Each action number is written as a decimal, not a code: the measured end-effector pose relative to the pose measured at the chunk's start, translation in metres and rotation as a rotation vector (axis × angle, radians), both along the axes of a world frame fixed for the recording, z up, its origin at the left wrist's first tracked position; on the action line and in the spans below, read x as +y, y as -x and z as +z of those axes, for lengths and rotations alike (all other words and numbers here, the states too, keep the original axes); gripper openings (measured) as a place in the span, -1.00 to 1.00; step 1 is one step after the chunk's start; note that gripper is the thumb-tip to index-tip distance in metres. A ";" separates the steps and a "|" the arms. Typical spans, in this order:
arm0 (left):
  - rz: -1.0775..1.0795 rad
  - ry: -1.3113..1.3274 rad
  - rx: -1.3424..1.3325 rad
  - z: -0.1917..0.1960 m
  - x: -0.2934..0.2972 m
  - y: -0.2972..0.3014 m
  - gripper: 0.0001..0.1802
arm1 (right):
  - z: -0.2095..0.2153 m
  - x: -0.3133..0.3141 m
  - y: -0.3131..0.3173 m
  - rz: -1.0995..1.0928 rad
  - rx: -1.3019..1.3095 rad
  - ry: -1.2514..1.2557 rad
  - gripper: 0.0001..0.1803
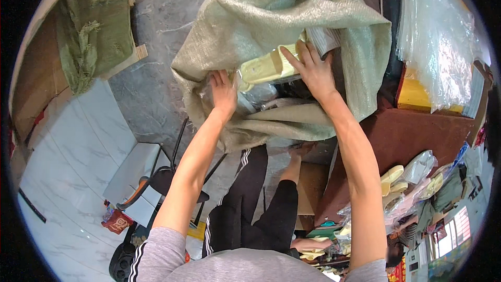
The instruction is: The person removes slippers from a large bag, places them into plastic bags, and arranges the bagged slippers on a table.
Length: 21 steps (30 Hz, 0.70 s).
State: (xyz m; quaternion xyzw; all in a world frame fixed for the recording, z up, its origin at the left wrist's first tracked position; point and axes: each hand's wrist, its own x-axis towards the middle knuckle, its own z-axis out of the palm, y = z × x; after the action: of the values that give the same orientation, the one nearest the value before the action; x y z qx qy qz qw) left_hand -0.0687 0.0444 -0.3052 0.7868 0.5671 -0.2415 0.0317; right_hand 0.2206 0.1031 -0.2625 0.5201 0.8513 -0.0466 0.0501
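A large woven pale-green sack [282, 15] stands with its mouth wide, and both my hands reach into it. Inside lie pale yellow slippers [262, 69] in clear plastic, beside something striped in grey [324, 39]. Spread over the strap end of a yellow slipper, my right hand [315, 73] touches it with thumb and fingers apart. At the left inner side of the sack, my left hand [224, 94] has its fingers stretched out next to the slippers' plastic wrapping. Darker wrapped items sit lower in the sack, partly hidden by its folded edge.
A brown-covered table [417, 130] at the right bears clear plastic bags [438, 36] and wrapped slippers [391, 177]. A black chair [163, 180] stands at lower left. Cardboard [44, 65] with green woven cloth [96, 26] is at upper left. A cardboard box [312, 185] lies near my feet.
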 end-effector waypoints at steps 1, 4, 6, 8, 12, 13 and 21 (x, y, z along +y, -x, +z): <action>0.018 -0.019 -0.143 -0.002 0.001 0.001 -0.36 | 0.005 -0.004 -0.008 -0.007 0.017 0.001 -0.23; 0.024 -0.048 -0.464 -0.015 0.007 0.041 -0.60 | 0.023 -0.005 -0.016 -0.025 0.097 0.015 -0.29; 0.442 0.150 -0.933 -0.013 0.022 0.132 -0.64 | 0.047 0.015 0.019 -0.021 0.205 -0.046 -0.34; 0.153 0.384 -0.381 -0.008 0.040 0.046 -0.63 | 0.038 -0.010 -0.025 -0.099 0.166 0.063 -0.38; 0.172 0.327 -0.834 0.052 0.055 0.039 -0.72 | 0.088 0.005 -0.007 -0.169 0.297 -0.007 -0.38; 0.190 0.296 -0.948 0.077 0.059 0.021 -0.71 | 0.105 0.002 -0.012 -0.226 0.339 0.079 -0.37; 0.770 0.235 -1.229 0.283 0.033 0.038 -0.81 | 0.238 -0.071 0.014 -0.267 0.813 0.066 -0.39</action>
State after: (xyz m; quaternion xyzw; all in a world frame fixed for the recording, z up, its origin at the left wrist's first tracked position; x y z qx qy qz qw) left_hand -0.1068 0.0770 -0.0221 0.5167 0.6536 0.2123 0.5106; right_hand 0.2061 0.0318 -0.0245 0.5634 0.7250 -0.2811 -0.2792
